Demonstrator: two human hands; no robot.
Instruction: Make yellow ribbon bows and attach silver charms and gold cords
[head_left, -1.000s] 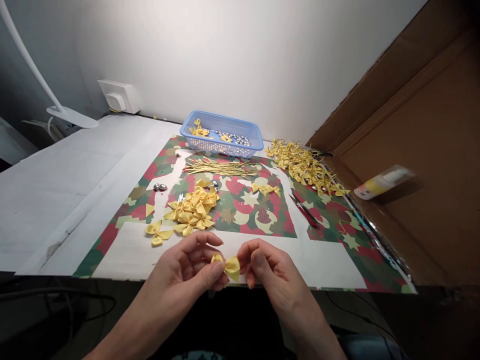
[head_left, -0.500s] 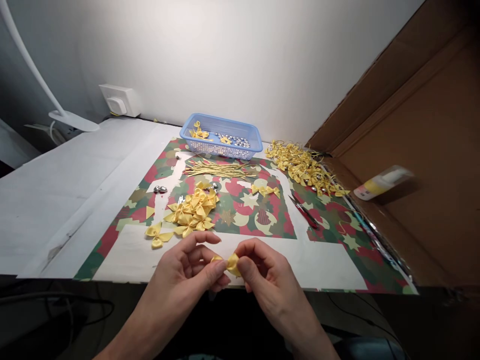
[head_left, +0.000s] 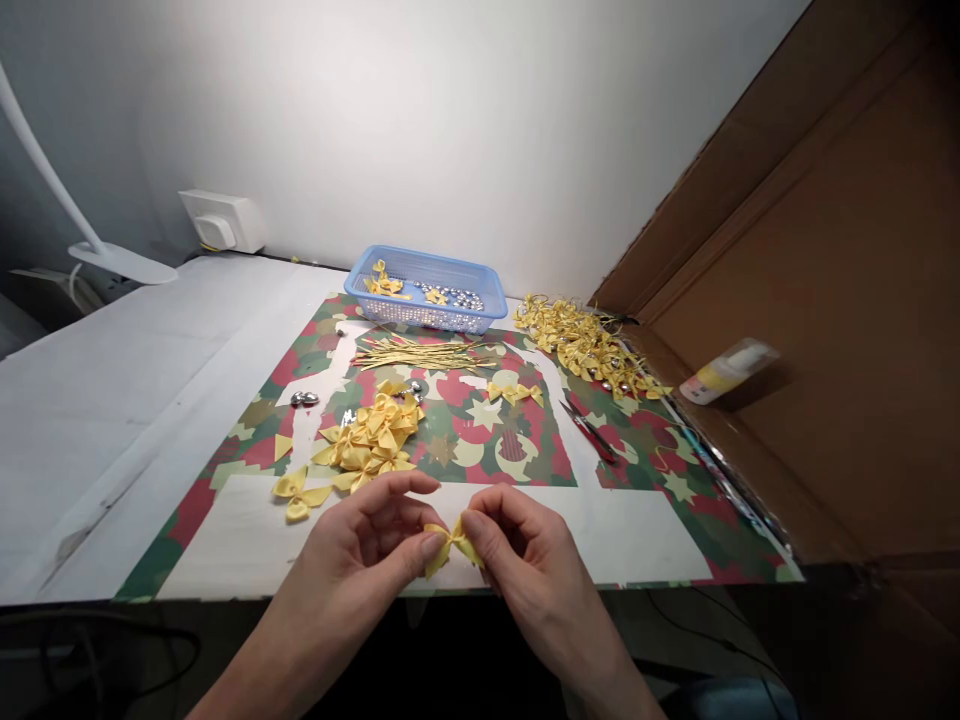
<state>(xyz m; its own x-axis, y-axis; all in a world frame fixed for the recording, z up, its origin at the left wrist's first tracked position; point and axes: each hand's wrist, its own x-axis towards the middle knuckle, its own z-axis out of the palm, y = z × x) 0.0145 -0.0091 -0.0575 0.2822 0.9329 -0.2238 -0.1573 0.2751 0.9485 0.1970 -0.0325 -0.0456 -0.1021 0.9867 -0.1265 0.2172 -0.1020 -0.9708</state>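
two hands pinch one small yellow bow (head_left: 453, 545) between them, near the table edge.
the left hand (head_left: 360, 545) grips the bow's left side between thumb and fingers, the right hand (head_left: 536, 555) its right side; the bow lies between the fingertips, above the white paper (head_left: 615, 520). just beyond the left hand is a pile of yellow bows (head_left: 379, 430), with silver beads (head_left: 304, 398) near it; farther out lie gold ties (head_left: 420, 353). behind them, the blue basket (head_left: 420, 312) holds yellow bows at its left, silver beads at its right. a second ago the right hand was apart from the bow; now it grasps it.
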